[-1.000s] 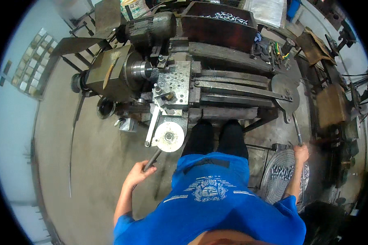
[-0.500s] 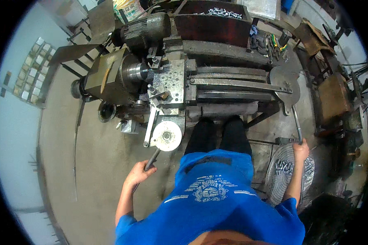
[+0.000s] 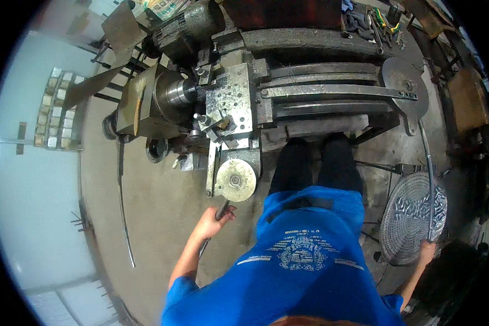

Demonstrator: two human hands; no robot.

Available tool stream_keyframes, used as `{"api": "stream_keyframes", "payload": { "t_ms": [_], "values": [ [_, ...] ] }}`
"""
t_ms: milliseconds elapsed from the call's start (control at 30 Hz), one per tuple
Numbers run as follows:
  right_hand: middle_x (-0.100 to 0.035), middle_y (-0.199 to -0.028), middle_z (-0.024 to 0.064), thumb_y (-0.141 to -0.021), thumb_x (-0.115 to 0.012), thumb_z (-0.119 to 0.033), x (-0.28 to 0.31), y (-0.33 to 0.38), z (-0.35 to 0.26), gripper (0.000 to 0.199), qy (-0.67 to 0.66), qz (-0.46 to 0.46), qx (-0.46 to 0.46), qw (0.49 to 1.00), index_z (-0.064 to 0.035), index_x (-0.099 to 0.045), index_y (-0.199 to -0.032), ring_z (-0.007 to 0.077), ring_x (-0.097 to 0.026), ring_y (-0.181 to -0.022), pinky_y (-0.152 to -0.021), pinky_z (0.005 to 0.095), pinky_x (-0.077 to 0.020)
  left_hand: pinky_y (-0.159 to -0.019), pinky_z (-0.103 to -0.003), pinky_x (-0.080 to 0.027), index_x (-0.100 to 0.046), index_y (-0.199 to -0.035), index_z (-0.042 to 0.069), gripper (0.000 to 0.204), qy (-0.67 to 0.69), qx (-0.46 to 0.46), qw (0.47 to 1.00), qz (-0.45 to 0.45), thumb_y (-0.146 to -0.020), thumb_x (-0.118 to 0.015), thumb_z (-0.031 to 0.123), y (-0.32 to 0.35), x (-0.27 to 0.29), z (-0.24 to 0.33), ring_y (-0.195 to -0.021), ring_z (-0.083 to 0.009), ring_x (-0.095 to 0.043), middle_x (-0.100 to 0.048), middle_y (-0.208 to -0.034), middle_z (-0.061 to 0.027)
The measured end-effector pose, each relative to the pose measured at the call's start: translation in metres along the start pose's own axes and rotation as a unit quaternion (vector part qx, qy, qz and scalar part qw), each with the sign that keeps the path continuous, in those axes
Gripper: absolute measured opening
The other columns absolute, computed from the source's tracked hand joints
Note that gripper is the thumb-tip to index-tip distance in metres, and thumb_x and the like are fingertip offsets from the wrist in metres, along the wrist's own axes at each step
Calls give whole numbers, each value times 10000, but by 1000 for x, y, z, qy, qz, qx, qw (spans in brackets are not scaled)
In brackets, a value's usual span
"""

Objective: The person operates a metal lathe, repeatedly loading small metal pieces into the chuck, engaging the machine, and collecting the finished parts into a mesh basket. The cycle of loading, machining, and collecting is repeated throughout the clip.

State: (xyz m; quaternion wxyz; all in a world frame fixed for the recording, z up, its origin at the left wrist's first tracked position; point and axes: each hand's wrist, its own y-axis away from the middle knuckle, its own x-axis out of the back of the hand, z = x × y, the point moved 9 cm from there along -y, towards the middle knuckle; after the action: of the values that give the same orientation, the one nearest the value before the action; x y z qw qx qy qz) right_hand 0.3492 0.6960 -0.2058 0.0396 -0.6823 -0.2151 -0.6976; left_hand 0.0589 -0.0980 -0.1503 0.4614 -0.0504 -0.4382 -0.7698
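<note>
My left hand [image 3: 213, 223] is closed around a dark lever rod [image 3: 222, 208], its fingertips showing past the far side. That rod runs up to a pale round disc [image 3: 236, 180] at the front of a small metal lathe. At the right, my right hand [image 3: 427, 251] grips the lower end of a long thin steel lever [image 3: 428, 163]. This lever hangs from a grey plate [image 3: 403, 81], which a flat link bar [image 3: 331, 91] joins to the drilled slide plate [image 3: 234, 103]. Left of the slide is the shiny spindle [image 3: 181, 92].
Beneath the long lever stands a perforated round basket [image 3: 399, 236] holding several small metal parts [image 3: 410, 207]. An electric motor [image 3: 187, 32] and a dark red box [image 3: 288, 15] are behind the lathe. Hand tools [image 3: 377, 27] lie at the back right. A thin rod [image 3: 123, 212] stretches across the left floor.
My right hand has moved down the long lever to its lower end. My left hand stays at its rod, with its fingers extending farther past it. The whole view has shifted.
</note>
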Motion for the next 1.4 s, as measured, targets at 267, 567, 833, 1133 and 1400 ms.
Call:
{"api": "stream_keyframes", "payload": {
  "t_ms": [267,567,833,1133,1400],
  "values": [
    [-602,-988,250,-687,-528,-424,9,15,8,524,63,49,-21,997,-2,-592,-991,425,-551,-959,-816,462,-430,-781,-284,-468,-602,-1044,-15,208,37,16,999,-12,-882,-533,97,-2,-3,-4,-827,-131,-615,-672,-846,-61],
    [-596,-1006,256,-710,-523,-435,15,30,-3,540,72,35,-61,995,8,-594,-1011,431,-550,-969,-831,465,-429,-737,-294,-475,-624,-1024,37,200,31,8,999,6,-860,-554,127,0,0,3,-799,-144,-623,-670,-824,-52],
    [-606,-970,249,-743,-555,-424,-7,15,27,486,98,39,15,994,-6,-598,-986,440,-559,-927,-746,466,-459,-736,-296,-474,-626,-1018,36,196,39,-2,999,4,-861,-557,131,0,0,4,-797,-147,-623,-670,-821,-54],
    [-611,-1040,220,-703,-537,-380,18,55,-17,492,79,9,-72,994,-16,-605,-1028,397,-564,-988,-843,442,-433,-727,-292,-473,-630,-1007,43,195,34,-7,999,8,-869,-555,158,0,1,6,-784,-145,-623,-672,-812,-55],
    [-595,-1038,243,-656,-551,-375,10,59,-10,526,25,24,-70,997,12,-588,-1011,407,-550,-992,-839,435,-426,-744,-288,-473,-631,-1021,36,204,44,-3,999,2,-867,-556,146,-1,0,2,-813,-146,-631,-677,-827,-54]
  ]
}}
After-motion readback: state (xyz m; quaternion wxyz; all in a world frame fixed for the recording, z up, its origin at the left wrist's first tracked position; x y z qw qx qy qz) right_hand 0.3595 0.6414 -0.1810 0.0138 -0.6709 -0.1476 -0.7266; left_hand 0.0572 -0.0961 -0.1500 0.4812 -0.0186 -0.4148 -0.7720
